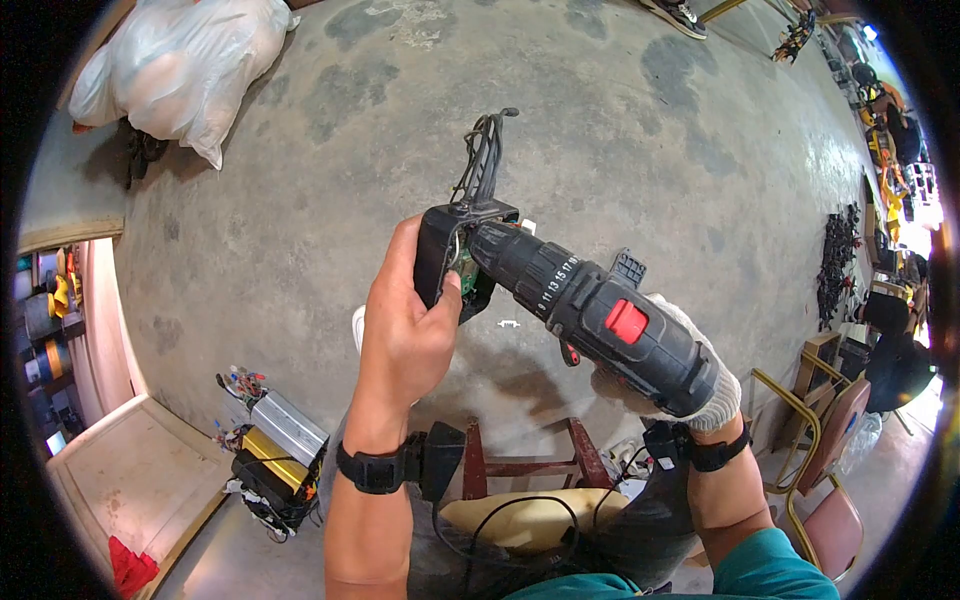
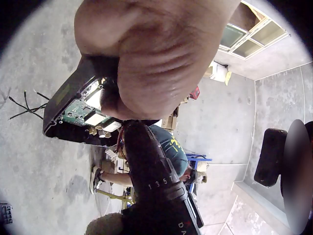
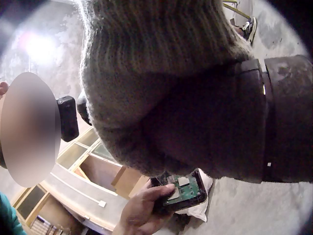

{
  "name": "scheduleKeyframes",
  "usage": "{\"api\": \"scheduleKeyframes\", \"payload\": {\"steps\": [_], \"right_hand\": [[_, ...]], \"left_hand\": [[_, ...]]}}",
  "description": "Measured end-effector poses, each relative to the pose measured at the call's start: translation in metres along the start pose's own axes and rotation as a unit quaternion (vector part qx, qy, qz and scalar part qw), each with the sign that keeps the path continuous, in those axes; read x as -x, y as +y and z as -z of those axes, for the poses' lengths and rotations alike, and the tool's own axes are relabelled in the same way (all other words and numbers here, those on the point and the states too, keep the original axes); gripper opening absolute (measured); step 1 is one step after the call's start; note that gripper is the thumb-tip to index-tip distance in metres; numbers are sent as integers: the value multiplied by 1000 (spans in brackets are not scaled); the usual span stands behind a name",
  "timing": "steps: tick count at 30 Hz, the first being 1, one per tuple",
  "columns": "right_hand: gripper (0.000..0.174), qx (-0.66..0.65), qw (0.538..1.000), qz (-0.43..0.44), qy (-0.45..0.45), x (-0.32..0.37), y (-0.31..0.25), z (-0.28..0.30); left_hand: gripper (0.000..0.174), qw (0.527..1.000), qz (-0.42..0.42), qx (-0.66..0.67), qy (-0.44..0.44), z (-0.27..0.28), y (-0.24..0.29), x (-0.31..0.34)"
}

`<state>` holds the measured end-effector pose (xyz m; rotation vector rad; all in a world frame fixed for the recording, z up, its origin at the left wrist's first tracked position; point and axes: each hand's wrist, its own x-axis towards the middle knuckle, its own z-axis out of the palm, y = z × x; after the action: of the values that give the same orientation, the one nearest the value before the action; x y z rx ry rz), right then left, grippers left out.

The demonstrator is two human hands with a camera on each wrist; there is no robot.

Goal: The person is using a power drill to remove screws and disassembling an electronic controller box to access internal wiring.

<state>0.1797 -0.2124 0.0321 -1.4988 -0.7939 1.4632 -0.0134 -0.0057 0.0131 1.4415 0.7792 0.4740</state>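
Note:
My bare left hand (image 1: 405, 335) grips a black housing (image 1: 432, 255) with wires coming from its far end. Inside the housing a green circuit board (image 2: 73, 113) with white blocks shows in the left wrist view, the thumb lying over it. My right hand (image 3: 132, 93), in a knitted glove, is wrapped round a black cordless drill (image 1: 590, 320) with a red switch on top. The drill's front end reaches the housing's open side in the head view; its tip is hidden there. Most of the gloved fingers are out of sight under the drill.
A small white part (image 1: 508, 323) lies on the concrete floor (image 1: 300, 250). Near my left forearm are silver and gold metal boxes (image 1: 290, 425) with wires. A red-legged stool (image 1: 475, 460) stands close by, metal-framed chairs (image 1: 835, 520) at right, a white plastic bag (image 1: 185, 75) at far left.

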Motion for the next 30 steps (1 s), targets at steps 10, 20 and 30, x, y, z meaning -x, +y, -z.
{"api": "scheduleKeyframes", "payload": {"steps": [10, 20, 30], "right_hand": [[62, 35, 999, 16, 4, -1, 7, 4], [48, 75, 996, 53, 2, 0, 12, 3], [54, 5, 1000, -17, -1, -1, -2, 1]], "left_hand": [[41, 1000, -9, 1, 0, 0, -1, 1], [41, 1000, -10, 1, -1, -1, 0, 0], [41, 1000, -7, 5, -4, 1, -2, 0]]}}
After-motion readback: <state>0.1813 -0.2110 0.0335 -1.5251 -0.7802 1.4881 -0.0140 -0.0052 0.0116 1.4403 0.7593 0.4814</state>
